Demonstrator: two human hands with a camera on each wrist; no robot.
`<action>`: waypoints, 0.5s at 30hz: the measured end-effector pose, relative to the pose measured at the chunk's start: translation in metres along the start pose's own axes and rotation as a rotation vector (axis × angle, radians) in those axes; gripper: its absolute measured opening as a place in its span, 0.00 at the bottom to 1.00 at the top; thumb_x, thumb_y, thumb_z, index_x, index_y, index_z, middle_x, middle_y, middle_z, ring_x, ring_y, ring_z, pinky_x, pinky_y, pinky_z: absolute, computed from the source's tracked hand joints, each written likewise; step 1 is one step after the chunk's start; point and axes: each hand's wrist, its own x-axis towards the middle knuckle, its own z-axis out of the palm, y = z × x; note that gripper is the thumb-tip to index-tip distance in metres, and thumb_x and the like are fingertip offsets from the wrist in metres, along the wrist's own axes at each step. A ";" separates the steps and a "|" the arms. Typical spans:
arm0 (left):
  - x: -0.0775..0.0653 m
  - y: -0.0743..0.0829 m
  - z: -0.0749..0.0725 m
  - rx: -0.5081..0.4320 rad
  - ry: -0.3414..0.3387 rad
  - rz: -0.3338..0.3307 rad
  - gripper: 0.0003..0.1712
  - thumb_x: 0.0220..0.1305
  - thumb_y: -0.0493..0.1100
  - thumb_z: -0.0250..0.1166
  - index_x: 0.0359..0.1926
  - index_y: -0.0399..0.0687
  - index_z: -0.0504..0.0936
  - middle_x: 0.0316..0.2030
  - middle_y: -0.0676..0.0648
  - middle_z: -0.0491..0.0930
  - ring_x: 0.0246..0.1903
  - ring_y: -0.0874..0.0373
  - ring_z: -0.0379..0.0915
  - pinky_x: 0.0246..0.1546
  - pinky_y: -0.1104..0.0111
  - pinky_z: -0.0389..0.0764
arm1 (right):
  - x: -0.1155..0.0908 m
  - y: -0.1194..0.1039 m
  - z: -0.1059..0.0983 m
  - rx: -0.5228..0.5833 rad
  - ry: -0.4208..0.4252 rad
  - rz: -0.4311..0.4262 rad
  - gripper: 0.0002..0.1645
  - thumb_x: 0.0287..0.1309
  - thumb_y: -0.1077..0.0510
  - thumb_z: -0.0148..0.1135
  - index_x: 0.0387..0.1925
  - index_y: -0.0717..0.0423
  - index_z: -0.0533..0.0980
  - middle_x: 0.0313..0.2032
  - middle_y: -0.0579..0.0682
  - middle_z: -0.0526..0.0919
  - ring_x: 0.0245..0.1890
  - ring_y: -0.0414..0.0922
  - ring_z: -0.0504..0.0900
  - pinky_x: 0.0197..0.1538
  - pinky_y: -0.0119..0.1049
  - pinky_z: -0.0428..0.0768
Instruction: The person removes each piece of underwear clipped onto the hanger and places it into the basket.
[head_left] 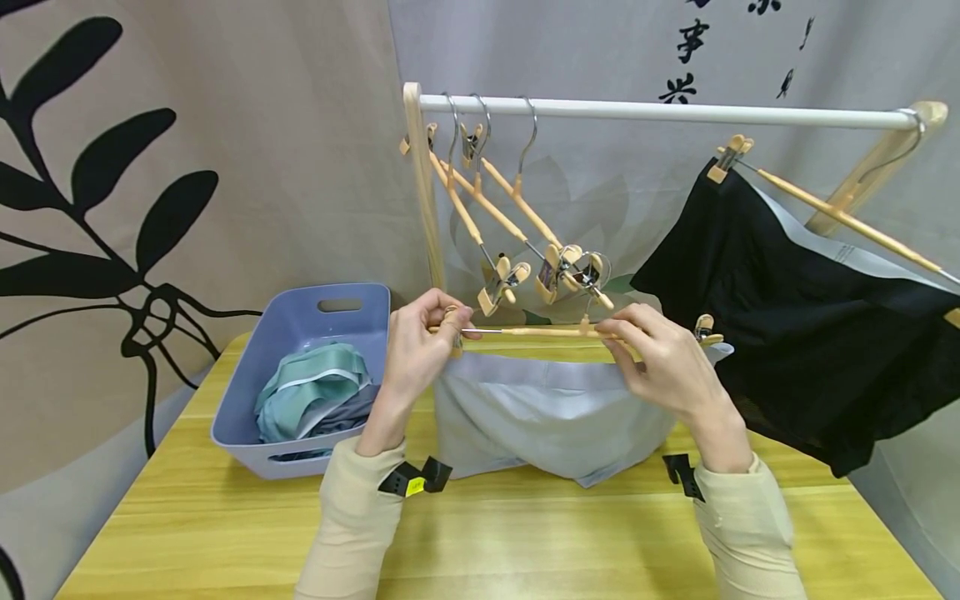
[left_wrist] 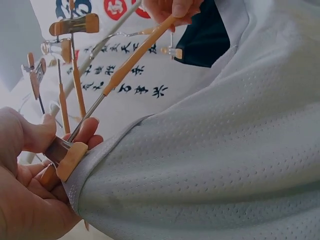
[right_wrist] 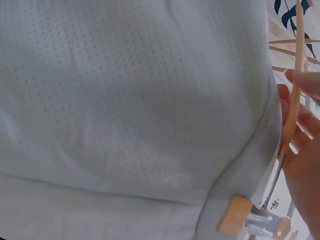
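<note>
Pale grey boxer briefs (head_left: 551, 417) hang by the waistband from a wooden clip hanger (head_left: 547, 332), above the table. At the hanger's left end my left hand (head_left: 420, 350) pinches the clip (left_wrist: 72, 161), whose wooden pad lies over the waistband corner. My right hand (head_left: 667, 354) holds the wooden bar between thumb and fingers, right of its middle. Beyond that hand, the other clip (right_wrist: 235, 215) sits on the opposite waistband corner. Mesh-like fabric fills most of both wrist views.
A white rail (head_left: 637, 110) on wooden posts carries several bare clip hangers (head_left: 517, 200) at left. Black boxer briefs (head_left: 787, 308) hang from another at right. A blue basket (head_left: 247, 392) of folded green and grey cloth (head_left: 315, 387) stands on the wooden table (head_left: 525, 542).
</note>
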 end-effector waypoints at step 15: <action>-0.003 0.002 0.002 0.054 0.030 -0.009 0.05 0.58 0.40 0.62 0.29 0.44 0.80 0.21 0.44 0.84 0.20 0.61 0.79 0.17 0.73 0.67 | 0.010 -0.016 0.012 -0.105 0.079 0.092 0.15 0.48 0.56 0.66 0.36 0.61 0.77 0.31 0.54 0.79 0.31 0.50 0.72 0.34 0.41 0.69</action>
